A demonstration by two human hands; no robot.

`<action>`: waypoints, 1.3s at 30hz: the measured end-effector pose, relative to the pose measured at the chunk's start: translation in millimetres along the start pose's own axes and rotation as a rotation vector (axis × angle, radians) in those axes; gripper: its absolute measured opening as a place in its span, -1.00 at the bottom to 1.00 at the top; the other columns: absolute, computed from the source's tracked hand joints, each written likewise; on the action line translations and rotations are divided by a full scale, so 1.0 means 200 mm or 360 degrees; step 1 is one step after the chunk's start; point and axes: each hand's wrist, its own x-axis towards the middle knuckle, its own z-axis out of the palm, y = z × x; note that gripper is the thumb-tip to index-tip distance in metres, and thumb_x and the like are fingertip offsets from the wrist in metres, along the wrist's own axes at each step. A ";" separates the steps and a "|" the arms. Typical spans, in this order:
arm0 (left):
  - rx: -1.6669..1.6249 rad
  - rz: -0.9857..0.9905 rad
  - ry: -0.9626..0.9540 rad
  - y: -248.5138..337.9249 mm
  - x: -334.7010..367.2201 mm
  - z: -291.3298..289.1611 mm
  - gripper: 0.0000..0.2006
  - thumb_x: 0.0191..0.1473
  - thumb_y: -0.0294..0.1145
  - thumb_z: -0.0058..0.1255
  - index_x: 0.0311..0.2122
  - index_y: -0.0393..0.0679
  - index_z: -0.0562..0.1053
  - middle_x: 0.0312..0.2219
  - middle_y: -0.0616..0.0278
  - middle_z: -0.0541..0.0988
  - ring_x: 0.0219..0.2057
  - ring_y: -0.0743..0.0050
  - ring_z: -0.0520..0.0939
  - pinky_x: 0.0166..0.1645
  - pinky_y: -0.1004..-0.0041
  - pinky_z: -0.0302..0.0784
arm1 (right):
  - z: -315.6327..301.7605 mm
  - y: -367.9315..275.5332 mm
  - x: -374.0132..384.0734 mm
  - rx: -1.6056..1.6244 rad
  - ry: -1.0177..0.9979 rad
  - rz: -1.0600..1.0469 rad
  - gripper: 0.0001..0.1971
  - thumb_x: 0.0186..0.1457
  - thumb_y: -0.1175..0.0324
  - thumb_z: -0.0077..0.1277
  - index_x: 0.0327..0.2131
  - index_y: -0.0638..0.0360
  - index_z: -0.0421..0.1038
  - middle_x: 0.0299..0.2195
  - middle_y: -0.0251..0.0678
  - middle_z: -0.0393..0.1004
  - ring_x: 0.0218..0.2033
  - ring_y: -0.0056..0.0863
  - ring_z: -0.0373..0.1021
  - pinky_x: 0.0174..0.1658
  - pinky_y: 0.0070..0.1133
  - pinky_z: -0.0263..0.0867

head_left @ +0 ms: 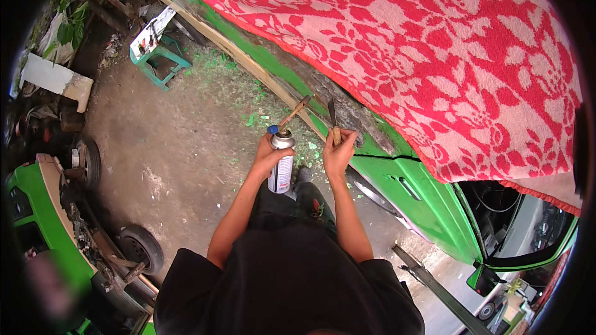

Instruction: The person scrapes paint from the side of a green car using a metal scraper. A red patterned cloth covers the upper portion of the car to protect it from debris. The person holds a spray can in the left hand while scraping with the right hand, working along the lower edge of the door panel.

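Observation:
My left hand (266, 156) is wrapped round the white and silver gas canister of a blowtorch (282, 174), held upright in front of me. Its blue knob sits on top, and the brass-coloured nozzle points up and right toward the green vehicle body (285, 74). In my right hand (339, 156) is a scraper (334, 125) with a wooden handle, gripped between thumb and fingers, its dark blade pointing up. The blade overlaps a rough brown stripped patch (351, 111) on the body; I cannot tell whether it touches. No flame is visible.
A red and pink floral blanket (410, 56) drapes over the vehicle. Below its opening a green door (416, 195) shows. A teal stool (160, 62) stands far left. Green paint flakes (251, 121) litter the ground. Loose wheels (141, 248) and another green vehicle (49, 211) are at left.

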 end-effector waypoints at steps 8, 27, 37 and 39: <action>0.0019 -0.0122 -0.0052 0.00 0.03 -0.01 -0.59 -0.26 -0.56 0.30 -0.22 -0.19 0.43 -0.38 0.28 0.58 -0.33 0.45 0.61 -0.19 0.38 0.50 | -0.11 0.14 -0.04 0.0427 -0.0321 0.0712 -0.60 0.27 0.04 -0.06 -0.46 0.18 0.34 -0.70 -0.52 0.22 -0.69 -0.77 0.10 -0.66 -0.64 -0.07; 0.0193 -0.0207 -0.0270 0.02 0.18 -0.22 -0.56 -0.30 -0.59 0.31 -0.21 -0.17 0.44 -0.36 0.29 0.57 -0.31 0.47 0.60 -0.17 0.38 0.49 | 0.09 -0.02 0.14 -0.0452 -0.0222 -0.0169 -0.77 0.25 0.33 -0.02 -0.36 0.35 0.41 -0.67 0.06 0.36 -0.66 0.00 0.37 -0.55 -0.31 0.22; 0.0163 -0.0216 -0.0219 0.03 0.13 -0.19 -0.46 -0.32 -0.56 0.32 -0.11 -0.18 0.40 -0.31 0.26 0.56 -0.24 0.43 0.59 -0.12 0.36 0.49 | 0.17 -0.07 0.06 -0.0388 -0.0235 -0.0127 -0.80 0.24 0.41 -0.02 -0.38 0.38 0.36 -0.62 0.12 0.43 -0.60 0.06 0.45 -0.54 -0.27 0.29; 0.0126 -0.0209 -0.0217 0.02 0.10 -0.19 -0.48 -0.31 -0.56 0.32 -0.13 -0.18 0.40 -0.32 0.27 0.56 -0.26 0.43 0.60 -0.13 0.37 0.49 | 0.17 -0.08 0.05 -0.0365 -0.0270 -0.0287 -0.81 0.25 0.41 -0.04 -0.38 0.38 0.37 -0.61 0.10 0.44 -0.61 0.04 0.45 -0.54 -0.29 0.29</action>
